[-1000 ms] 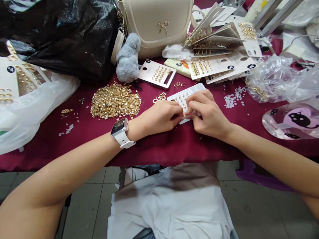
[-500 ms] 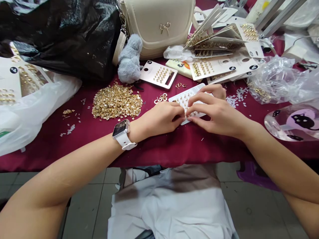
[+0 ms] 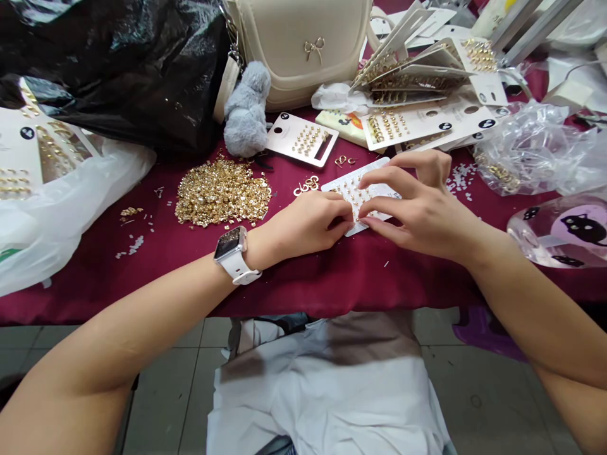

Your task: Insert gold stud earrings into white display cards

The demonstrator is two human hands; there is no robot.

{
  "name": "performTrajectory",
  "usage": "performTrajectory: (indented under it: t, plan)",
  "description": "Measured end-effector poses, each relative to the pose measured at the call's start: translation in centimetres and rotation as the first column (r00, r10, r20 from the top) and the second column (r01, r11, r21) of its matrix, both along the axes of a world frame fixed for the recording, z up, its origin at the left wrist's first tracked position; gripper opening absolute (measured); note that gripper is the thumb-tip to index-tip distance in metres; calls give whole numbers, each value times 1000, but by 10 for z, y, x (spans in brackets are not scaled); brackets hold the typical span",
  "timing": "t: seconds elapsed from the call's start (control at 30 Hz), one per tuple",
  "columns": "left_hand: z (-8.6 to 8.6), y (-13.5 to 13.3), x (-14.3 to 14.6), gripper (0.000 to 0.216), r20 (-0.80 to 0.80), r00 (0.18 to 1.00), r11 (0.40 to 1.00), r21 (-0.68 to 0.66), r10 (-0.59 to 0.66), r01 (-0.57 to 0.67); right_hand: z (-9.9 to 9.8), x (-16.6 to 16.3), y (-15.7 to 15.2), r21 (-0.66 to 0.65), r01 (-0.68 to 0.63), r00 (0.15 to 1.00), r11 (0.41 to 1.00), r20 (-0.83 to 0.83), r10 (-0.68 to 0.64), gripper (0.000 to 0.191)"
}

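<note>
Left hand (image 3: 303, 224) and right hand (image 3: 417, 208) both pinch pretty tight at the near edge of the earring card (image 3: 348, 183), which lies flat on the maroon surface (image 3: 308, 278) near the gold stud pile (image 3: 222, 193).

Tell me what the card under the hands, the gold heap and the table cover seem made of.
The card: thin white cardboard, matte, flat and stiff. The gold heap: probably gold-toned metal, bright glints; coated plastic possible. The table cover: maroon cloth, dull, draping softly over the edge.

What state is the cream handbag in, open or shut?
Shut: the flap of the handbag, with its gold bow, lies down over the front.
</note>
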State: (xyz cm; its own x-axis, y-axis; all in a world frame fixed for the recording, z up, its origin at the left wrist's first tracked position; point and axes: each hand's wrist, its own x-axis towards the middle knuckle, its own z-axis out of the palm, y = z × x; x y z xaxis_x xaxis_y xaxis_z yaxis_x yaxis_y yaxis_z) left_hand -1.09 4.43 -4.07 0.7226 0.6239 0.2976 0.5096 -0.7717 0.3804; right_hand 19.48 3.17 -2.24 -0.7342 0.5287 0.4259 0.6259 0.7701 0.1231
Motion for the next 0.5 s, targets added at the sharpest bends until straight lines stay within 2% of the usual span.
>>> performTrajectory:
  t: [0.17, 0.5]
  plan:
    - [0, 0, 0, 15, 2, 1000, 1000, -14, -4, 4, 1, 0, 1, -152, 25, 1000, 988, -3, -26, 21]
    - [-3, 1, 0, 13, 87, 995, 999, -12, -40, 42, -3, -4, 4, -172, -24, 1000, 985, -6, 23, 22]
